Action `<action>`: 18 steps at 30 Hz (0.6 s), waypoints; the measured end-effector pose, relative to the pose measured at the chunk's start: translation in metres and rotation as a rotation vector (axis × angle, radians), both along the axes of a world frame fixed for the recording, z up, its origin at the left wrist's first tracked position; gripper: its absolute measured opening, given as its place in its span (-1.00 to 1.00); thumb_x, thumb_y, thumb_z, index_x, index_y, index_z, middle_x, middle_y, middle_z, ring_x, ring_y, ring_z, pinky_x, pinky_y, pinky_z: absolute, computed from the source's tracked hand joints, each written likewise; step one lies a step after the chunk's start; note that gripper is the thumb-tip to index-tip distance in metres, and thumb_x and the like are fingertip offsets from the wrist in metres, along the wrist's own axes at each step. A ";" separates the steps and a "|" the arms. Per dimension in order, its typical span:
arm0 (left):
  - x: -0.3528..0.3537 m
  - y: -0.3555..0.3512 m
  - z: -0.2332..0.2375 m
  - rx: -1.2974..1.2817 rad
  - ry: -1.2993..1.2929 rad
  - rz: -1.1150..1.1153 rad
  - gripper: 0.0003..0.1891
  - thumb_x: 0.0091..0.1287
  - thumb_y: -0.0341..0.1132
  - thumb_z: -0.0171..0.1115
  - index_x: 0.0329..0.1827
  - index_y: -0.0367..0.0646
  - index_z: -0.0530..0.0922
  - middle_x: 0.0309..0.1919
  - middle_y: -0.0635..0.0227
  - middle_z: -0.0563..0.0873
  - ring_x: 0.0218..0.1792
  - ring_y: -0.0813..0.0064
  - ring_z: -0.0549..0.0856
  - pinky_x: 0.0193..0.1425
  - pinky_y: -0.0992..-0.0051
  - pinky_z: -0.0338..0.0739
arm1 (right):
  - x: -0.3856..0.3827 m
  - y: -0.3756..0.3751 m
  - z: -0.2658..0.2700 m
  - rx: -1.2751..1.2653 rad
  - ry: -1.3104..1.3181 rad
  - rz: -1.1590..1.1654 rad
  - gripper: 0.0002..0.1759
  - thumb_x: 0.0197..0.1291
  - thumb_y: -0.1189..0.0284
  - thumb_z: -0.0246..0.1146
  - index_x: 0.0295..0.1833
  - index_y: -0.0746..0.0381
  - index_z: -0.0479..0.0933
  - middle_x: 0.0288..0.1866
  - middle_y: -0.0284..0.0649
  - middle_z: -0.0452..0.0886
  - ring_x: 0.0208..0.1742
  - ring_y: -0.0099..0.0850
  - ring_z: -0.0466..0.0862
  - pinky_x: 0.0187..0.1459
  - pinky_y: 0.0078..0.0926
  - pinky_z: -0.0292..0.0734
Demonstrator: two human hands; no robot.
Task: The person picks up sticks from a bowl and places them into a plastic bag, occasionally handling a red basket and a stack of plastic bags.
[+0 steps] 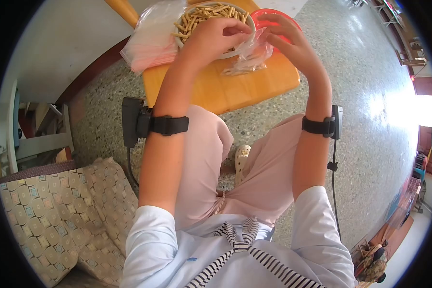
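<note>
A clear plastic bag hangs crumpled between my two hands, over the front of a wooden stool. My left hand reaches across the bowl, its thumb and fingertips pinched at the bag's left side. On the other side, my right hand has its thumb and fingers curled at the bag's upper right edge. Short brown stick-shaped pieces fill a pale round bowl just behind my left hand. A red plastic dish lies partly hidden behind my right hand.
A stack of flat clear bags with pinkish edges lies left of the bowl on the wooden stool. My knees are close to the stool's front edge. Patterned cloth covers something at lower left. Speckled floor extends right.
</note>
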State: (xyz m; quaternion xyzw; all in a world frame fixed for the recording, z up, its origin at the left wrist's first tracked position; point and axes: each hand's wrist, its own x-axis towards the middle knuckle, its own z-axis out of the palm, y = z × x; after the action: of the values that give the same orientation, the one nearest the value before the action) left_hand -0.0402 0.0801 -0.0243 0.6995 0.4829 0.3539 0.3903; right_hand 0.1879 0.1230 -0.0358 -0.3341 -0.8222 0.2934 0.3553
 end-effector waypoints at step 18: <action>0.007 0.014 -0.015 0.088 -0.068 0.279 -0.79 0.52 -0.28 0.09 0.00 -0.21 0.61 -0.27 0.38 0.69 -0.34 0.59 0.67 -0.19 0.50 0.59 | -0.015 -0.007 0.007 -0.103 -0.014 -0.160 -0.60 0.26 0.25 0.39 0.09 0.24 0.53 -0.15 -0.22 0.72 -0.18 -0.39 0.70 -0.15 -0.40 0.59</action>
State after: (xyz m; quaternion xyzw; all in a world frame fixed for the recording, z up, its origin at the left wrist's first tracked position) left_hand -0.0332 0.0945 -0.0396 0.6295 0.5458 0.4491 0.3226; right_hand 0.1728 0.1162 -0.0288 -0.4185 -0.7792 0.3036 0.3543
